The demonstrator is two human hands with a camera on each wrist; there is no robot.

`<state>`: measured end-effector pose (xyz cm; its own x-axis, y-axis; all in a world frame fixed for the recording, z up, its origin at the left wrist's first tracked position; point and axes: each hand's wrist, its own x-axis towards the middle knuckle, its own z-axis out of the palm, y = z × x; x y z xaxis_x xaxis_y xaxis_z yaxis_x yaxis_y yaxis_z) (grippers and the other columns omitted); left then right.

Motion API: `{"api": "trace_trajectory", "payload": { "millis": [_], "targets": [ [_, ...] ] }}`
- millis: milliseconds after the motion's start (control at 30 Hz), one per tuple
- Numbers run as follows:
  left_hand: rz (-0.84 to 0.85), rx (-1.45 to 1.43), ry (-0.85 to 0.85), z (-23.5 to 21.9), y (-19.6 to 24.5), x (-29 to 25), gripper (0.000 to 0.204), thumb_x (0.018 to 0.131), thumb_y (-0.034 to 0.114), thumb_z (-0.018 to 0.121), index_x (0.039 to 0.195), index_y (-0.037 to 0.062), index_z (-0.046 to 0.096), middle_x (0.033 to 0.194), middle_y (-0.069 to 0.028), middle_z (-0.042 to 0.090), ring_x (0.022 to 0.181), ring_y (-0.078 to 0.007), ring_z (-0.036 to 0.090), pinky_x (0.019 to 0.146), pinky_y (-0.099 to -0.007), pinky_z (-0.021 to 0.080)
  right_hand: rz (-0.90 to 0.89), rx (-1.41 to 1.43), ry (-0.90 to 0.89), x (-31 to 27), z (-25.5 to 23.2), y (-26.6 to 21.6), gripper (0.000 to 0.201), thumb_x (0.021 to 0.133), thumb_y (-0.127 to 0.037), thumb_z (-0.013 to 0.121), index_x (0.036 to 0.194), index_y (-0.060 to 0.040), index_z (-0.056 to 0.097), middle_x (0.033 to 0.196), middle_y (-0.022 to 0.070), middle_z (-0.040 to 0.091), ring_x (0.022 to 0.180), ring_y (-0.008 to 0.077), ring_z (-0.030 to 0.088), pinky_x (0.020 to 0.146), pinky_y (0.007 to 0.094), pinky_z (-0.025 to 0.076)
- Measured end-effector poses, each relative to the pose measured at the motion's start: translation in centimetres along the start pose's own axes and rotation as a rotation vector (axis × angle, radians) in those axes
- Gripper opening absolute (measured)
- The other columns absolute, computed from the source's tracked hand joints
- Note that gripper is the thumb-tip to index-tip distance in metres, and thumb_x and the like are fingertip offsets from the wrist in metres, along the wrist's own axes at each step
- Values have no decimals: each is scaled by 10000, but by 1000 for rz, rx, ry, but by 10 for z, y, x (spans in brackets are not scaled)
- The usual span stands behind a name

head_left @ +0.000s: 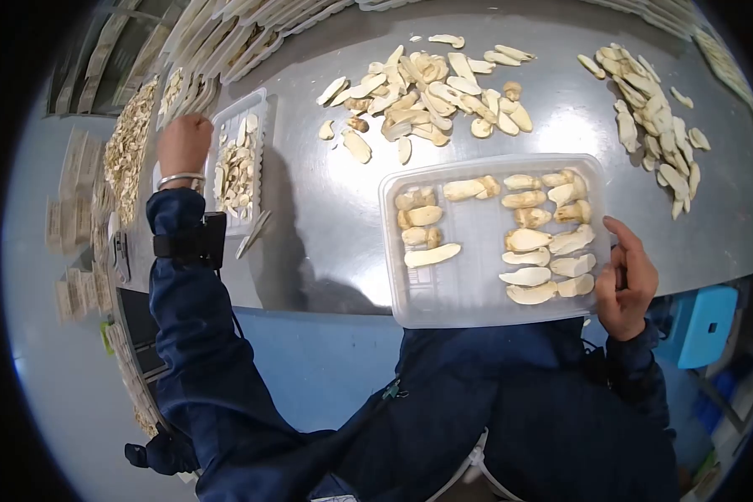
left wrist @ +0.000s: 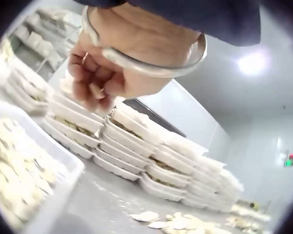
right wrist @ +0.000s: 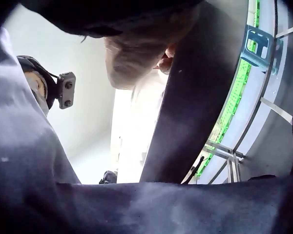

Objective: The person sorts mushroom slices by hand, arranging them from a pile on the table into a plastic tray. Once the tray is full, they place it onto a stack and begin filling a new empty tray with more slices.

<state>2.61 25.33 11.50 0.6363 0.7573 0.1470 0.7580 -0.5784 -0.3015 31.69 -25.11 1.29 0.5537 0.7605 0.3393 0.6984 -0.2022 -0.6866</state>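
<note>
My left hand point(head_left: 184, 144) is raised at the far left beside a white tray point(head_left: 263, 117) of small mushroom pieces point(head_left: 238, 167). In the left wrist view its curled fingers pinch a small pale mushroom piece point(left wrist: 95, 91) in front of stacked trays. My right hand point(head_left: 627, 280) lies against the right rim of a translucent tray point(head_left: 468, 293) at the table's front edge. Its index finger is stretched along that rim and the other fingers are loosely bent. Halved mushrooms point(head_left: 527, 241) lie in this tray in columns. Strong glare hides much of the right hand in the right wrist view.
A large pile of sliced mushrooms point(head_left: 427, 92) lies on the metal table point(head_left: 326, 217), with another pile point(head_left: 657, 117) at the right. Filled white trays point(left wrist: 122, 141) are stacked along the back. A blue plastic stool point(head_left: 703, 326) stands beyond the table's right front.
</note>
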Motion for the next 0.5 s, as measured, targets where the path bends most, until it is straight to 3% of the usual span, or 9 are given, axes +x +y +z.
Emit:
{"api": "trace_trajectory", "payload": {
  "millis": [33,100,167,200,300,333,500],
  "targets": [
    [148,-30,158,-1,7,-5,194,794,155,610,908,20,689,858,-151,694,797,-345,665,731,-414,507,2,2,1,0,0,0,535,654,18,507,1179,63,601,587,26,392,491,129,379,471,271,321],
    [270,-432,294,-10,55,-4,197,798,138,630,927,1,688,850,-147,700,824,-306,675,749,-374,511,-8,10,6,1,1,-1,533,657,18,507,1180,66,599,590,23,391,491,124,373,469,268,316],
    [236,-837,54,-17,104,6,216,804,145,646,962,6,691,864,-143,707,818,-268,685,749,-343,518,-8,8,5,1,-1,-1,532,660,18,506,1181,69,598,594,20,391,491,119,369,467,266,312],
    [334,-777,-2,-15,121,19,240,814,170,648,987,11,695,878,-145,714,803,-234,689,737,-322,521,-2,8,4,1,0,-1,532,660,19,506,1182,69,597,595,19,392,490,117,367,465,266,310],
    [478,-745,43,-11,181,49,255,802,217,653,959,26,715,855,-142,711,772,-262,686,732,-337,524,16,21,-1,0,0,-1,534,659,24,506,1183,70,596,599,16,395,491,111,368,462,262,308],
    [516,-679,30,-8,195,61,245,848,216,662,986,21,714,861,-92,720,757,-158,663,722,-293,518,24,28,-4,0,0,-1,535,658,26,506,1183,71,596,601,15,395,492,110,370,461,260,308],
    [589,-518,81,9,247,101,233,769,155,693,962,27,724,835,-125,721,812,-234,711,741,-326,543,11,16,-2,1,-1,-2,533,652,21,506,1175,75,597,591,24,407,487,122,390,462,266,326]
  ]
}}
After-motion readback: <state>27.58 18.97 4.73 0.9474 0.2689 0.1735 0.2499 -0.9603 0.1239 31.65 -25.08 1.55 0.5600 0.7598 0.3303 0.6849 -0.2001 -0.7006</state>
